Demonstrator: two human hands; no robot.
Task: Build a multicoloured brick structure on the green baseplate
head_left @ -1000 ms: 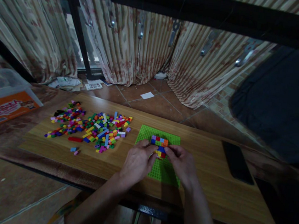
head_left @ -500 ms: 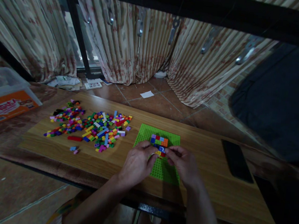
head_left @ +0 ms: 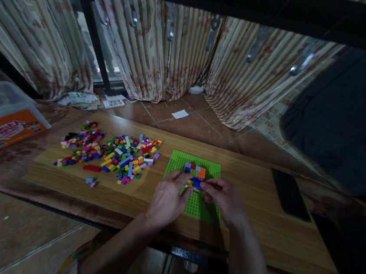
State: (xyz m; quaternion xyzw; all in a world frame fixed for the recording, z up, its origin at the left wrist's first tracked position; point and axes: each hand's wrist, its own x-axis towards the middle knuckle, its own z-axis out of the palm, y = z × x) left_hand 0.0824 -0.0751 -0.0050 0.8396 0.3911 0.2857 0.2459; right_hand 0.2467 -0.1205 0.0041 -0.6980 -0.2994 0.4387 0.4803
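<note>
Both hands are closed in fingertip pinches: left hand (head_left: pixel 166 198) and right hand (head_left: pixel 224 198) are set on either side of a small blue-and-yellow plastic brick piece (head_left: pixel 195 184). Piece is held at the flat green studded baseplate (head_left: pixel 180 160), against the near edge of the low multicoloured brick block (head_left: pixel 195 170); whether it is seated on the studs cannot be told. Baseplate is laid flat on the light wooden worktop (head_left: pixel 259 223). Loose pile of mixed coloured bricks (head_left: pixel 116 154) is spread to the left, well apart; black phone (head_left: pixel 290 194) is laid to the right.

Judgement: studs should be lined up square before force is applied. Pressure is best put straight down, with the baseplate pinned by the palm heels so it is not slid. Fingertips should be kept off the seam so alignment can be checked.
</note>
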